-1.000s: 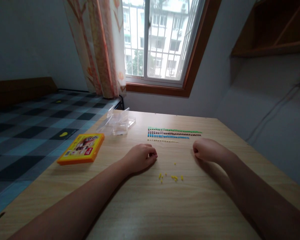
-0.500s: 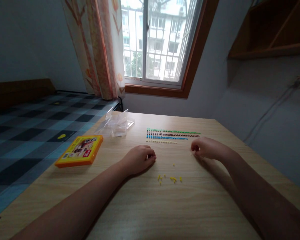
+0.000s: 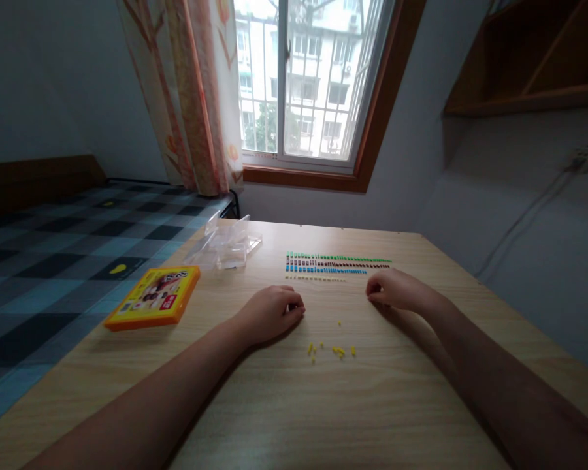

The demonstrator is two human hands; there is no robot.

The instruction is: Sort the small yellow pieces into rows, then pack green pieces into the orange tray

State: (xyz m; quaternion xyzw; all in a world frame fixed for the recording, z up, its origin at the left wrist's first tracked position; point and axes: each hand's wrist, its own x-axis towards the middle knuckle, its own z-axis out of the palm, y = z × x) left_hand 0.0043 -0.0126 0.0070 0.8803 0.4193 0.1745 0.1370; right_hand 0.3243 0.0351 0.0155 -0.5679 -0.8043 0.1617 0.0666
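My left hand (image 3: pixel 278 314) rests on the table left of the loose yellow pieces, fingers curled in towards the thumb, with nothing seen in it. At the right end of the short pale row (image 3: pixel 316 279), my right hand (image 3: pixel 389 287) is closed in a pinch at the tabletop; whatever its fingertips hold is hidden. Beyond the hands, tiny toy bricks lie in rows: green (image 3: pixel 340 257), dark brown (image 3: pixel 338 264) and blue (image 3: pixel 328 269). Several loose yellow bricks (image 3: pixel 340 351) lie scattered nearer to me, with a single yellow brick (image 3: pixel 339 323) apart from them.
A yellow-orange box (image 3: pixel 151 297) with a printed lid lies on the table's left side. Clear plastic cases (image 3: pixel 230 245) stand open at the back left. A checkered bed (image 3: pixel 78 261) borders the table (image 3: pixel 284 405) on the left; a wooden shelf (image 3: pixel 524 98) hangs at the right.
My right hand has shifted slightly left, its fingertips now where a small pale piece lay; that piece is out of sight. My left hand stays in place.
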